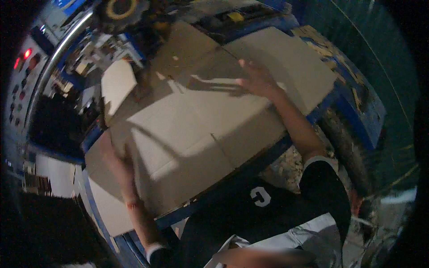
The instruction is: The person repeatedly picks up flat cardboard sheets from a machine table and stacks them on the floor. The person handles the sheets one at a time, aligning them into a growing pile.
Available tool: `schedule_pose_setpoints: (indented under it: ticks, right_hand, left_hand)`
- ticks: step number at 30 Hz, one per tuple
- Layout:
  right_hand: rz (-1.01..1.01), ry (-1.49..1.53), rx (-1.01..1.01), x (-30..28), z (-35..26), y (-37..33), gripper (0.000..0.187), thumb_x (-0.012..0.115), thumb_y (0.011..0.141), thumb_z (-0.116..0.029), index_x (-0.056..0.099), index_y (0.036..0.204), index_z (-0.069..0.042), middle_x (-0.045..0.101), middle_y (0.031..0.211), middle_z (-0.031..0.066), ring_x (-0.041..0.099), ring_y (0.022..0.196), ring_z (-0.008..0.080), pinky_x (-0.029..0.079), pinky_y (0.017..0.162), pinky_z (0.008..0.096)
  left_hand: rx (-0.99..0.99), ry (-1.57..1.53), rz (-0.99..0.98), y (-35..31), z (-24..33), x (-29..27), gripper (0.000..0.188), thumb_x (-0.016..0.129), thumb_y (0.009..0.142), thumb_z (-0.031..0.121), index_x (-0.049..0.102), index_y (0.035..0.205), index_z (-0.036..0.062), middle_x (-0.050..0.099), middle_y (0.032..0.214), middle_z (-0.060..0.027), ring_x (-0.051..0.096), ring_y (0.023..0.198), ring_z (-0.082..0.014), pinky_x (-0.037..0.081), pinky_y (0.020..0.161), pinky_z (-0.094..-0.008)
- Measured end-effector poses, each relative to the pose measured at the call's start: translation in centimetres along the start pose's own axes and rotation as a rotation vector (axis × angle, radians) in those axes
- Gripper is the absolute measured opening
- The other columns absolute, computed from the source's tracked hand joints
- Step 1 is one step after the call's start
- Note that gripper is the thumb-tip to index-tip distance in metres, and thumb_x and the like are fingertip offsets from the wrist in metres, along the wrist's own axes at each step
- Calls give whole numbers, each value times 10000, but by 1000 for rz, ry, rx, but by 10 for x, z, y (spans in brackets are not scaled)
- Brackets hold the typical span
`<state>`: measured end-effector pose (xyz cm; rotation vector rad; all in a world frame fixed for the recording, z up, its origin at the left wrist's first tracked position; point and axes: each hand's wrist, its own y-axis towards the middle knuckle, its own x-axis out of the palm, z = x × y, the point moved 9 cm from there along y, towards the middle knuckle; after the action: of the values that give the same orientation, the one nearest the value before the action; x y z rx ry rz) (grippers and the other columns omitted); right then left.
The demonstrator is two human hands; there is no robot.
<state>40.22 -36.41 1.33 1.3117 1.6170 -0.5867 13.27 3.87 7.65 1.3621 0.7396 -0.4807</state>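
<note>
A large flat brown cardboard sheet [196, 134] with creases and cut slots lies in front of me on a blue machine bed [167, 218]. My left hand [118, 165] is over its left part, fingers stretched out and somewhat blurred; whether it presses on the board I cannot tell. Above the far right part of the sheet, my right hand [259, 80] is open with fingers apart, casting a shadow on the board. Neither hand visibly grips anything. An upright-looking cardboard flap [118, 85] stands out at the far left of the sheet.
A control panel [21, 89] with red lights and knobs is at the left, beside a curved metal bar [56, 58]. A dark round wheel [120, 10] sits at the far edge. Cardboard scraps [290, 167] lie below on the right, near a green wall [380, 58].
</note>
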Motion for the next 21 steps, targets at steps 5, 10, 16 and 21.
schedule_pose_setpoints:
  ticks: [5, 10, 16, 21]
  right_hand:
    - [877, 87, 330, -90, 138, -108, 730, 584, 781, -389, 275, 1366, -80, 166, 1396, 297, 169, 1292, 444, 195, 1053, 458]
    - [679, -16, 524, -45, 208, -123, 775, 618, 758, -386, 272, 1354, -32, 161, 1380, 325, 133, 1300, 443, 152, 1071, 456]
    - [588, 142, 648, -50, 205, -117, 785, 654, 725, -410, 339, 1317, -2, 272, 1382, 228, 224, 1292, 365, 193, 1062, 397]
    - [751, 157, 440, -75, 203, -104, 689, 650, 756, -280, 353, 1316, -12, 359, 1336, 186, 357, 1223, 288, 263, 1025, 349]
  left_hand:
    - [-611, 527, 597, -151, -88, -130, 518, 612, 828, 274, 445, 1152, -94, 533, 1097, -210, 527, 951, -323, 433, 840, -387]
    - [-1079, 358, 138, -278, -210, -105, 589, 591, 801, 345, 447, 1142, -113, 560, 1045, -238, 552, 919, -323, 423, 829, -469]
    - [-1197, 6, 364, -254, -179, -133, 379, 474, 877, 341, 552, 1126, 66, 561, 1112, -176, 540, 979, -289, 398, 873, -437]
    - [-962, -518, 772, -199, -136, -189, 477, 509, 840, 263, 409, 1223, -3, 405, 1259, -177, 388, 1160, -285, 296, 990, -442]
